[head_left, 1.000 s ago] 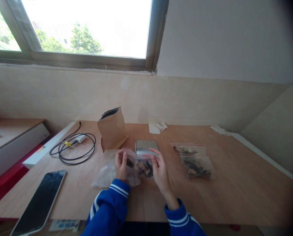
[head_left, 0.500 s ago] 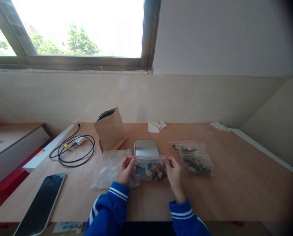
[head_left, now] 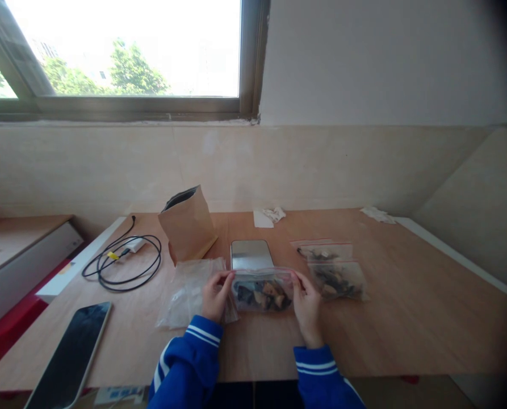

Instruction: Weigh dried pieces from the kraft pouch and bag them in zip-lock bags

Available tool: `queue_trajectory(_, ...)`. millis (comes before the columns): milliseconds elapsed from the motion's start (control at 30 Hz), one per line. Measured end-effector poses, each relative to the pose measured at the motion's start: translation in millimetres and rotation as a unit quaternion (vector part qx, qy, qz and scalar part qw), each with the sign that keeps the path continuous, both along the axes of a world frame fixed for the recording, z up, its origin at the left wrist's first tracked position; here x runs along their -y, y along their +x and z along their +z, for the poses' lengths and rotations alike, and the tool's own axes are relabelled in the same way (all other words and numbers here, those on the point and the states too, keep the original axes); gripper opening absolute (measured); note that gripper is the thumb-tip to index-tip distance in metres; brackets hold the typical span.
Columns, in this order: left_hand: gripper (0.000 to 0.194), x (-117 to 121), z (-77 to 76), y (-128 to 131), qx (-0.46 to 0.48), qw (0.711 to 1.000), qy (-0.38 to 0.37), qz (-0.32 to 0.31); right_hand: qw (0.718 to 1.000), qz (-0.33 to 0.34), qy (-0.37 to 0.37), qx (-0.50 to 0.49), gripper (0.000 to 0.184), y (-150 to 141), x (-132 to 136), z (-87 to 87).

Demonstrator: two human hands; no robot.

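Zip bag (head_left: 262,296) of dark chunks hangs just above the table, pinched at its top corners by the left hand (head_left: 216,295) and right hand (head_left: 307,309), near a flat silver device (head_left: 251,255); a loose pinch could drop it and spill the chunks.

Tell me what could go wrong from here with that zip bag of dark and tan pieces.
The zip bag is held at its ends by the left hand and right hand. I can't tell whether its seal is fully closed; if not, pieces might spill onto the table. It also lies very close to the other zip bags, so the bags could get mixed up or knocked.
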State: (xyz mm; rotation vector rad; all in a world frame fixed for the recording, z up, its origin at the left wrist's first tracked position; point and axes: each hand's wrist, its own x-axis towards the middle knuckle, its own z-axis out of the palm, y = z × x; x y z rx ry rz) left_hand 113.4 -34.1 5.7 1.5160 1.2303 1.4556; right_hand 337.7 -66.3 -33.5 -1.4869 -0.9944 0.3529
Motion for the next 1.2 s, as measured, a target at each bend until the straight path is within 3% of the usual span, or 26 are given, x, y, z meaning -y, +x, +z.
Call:
queue_trajectory(100,0.022,-0.3,-0.1,0.7,-0.01,0.999,0.021,0.024,1.0,-0.007,0.007,0.016,0.052,-0.1,2.5,-2.3)
queue_trajectory(400,0.018,1.3,0.6,1.4,-0.026,0.998,0.048,0.018,0.999,-0.013,0.025,0.033,0.045,-4.6,8.1,8.9)
queue_trajectory(633,0.017,1.7,3.2,1.8,-0.024,0.997,0.061,0.033,1.0,-0.015,0.027,-0.003,0.042,-5.6,10.0,14.2)
queue_trajectory(767,0.021,3.1,2.8,2.2,-0.014,0.999,0.037,-0.007,0.996,0.001,0.026,-0.086,0.041,-6.6,9.7,17.2)
queue_trajectory(933,0.022,4.1,-0.2,3.5,0.033,0.998,-0.016,-0.059,0.972,0.057,0.027,-0.228,0.037,-10.7,9.4,20.3)
queue_trajectory(1200,0.028,2.0,-1.7,6.4,0.081,0.993,-0.052,-0.065,0.976,0.091,0.022,-0.198,0.035,-13.0,10.9,25.0)
